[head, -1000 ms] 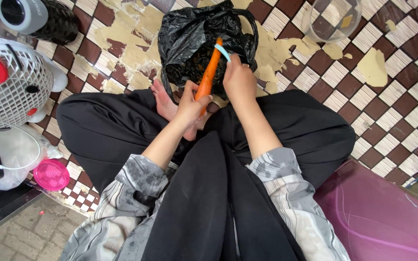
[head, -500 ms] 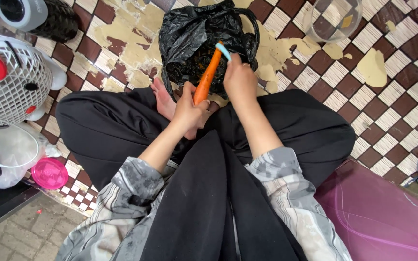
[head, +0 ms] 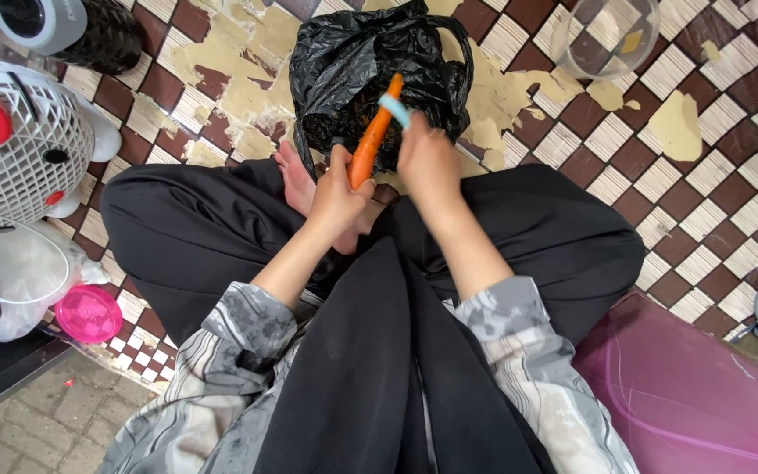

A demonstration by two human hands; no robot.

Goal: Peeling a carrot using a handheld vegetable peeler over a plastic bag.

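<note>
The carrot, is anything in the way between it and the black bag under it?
Nothing visible. The left hand holds the carrot tilted right over the open black bag, and the right hand presses a light blue peeler against its upper end. Only open air shows between carrot and bag.

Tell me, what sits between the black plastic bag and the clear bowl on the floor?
Only bare checkered floor with worn, peeling patches separates the black bag and the clear bowl, seen from the head camera.
</note>
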